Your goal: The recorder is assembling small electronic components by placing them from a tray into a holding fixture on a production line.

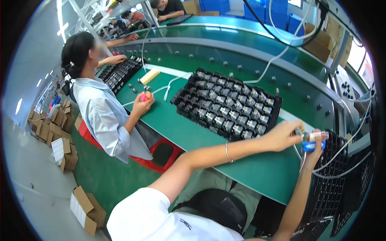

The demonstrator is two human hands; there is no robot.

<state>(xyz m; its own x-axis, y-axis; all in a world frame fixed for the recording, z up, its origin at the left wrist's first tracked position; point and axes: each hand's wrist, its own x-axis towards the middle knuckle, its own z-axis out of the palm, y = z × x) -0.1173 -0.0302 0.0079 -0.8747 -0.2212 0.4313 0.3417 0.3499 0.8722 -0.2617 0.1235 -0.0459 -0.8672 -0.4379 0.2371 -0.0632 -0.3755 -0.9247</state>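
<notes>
At the right end of the green bench, my left hand (284,135) pinches a small grey part (298,132) between thumb and fingertips. Close beside it, my right hand (313,157) grips a blue handheld device (314,146) with a clear, reddish top (318,135); a thin white cord hangs near it. The small part is held right against or just short of the device; I cannot tell which. To the left of my hands lies a black tray (227,105) filled with rows of small grey parts with shiny tops.
Stacked black trays (327,188) stand at my right. White cables (270,64) cross the bench. Beyond it runs a green conveyor (193,56) carrying scattered small parts. At left a co-worker (100,108) sits on a red stool (169,154), holding a red item. Cardboard boxes (90,209) lie on the floor.
</notes>
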